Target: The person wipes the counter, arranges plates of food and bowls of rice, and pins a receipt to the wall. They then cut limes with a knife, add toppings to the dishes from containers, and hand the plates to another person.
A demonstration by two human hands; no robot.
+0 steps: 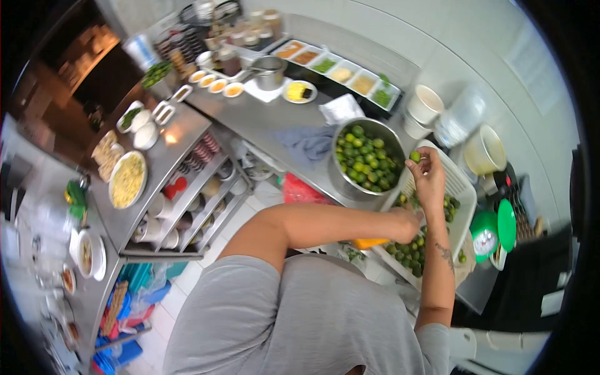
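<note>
One lime [415, 156] is pinched by the right hand [429, 175], the pot [369, 189] being set at its nine o'clock; the left hand [405, 225] is placed at seven o'clock, over the crate [464, 187], its grip obscured.

The tabletop [250, 115] that I watched was of grey metal, quite shiny. On it stood a big steel pot [357, 189], and the white plastic crate [464, 209] was just beside it. I saw a crumpled blue-grey cloth [306, 144] on the other side of the pot, near a white paper [340, 109]. Farther back there were a small plate [287, 95], a smaller metal pot [270, 78] and a long black holder [392, 112] near the wall.
</note>
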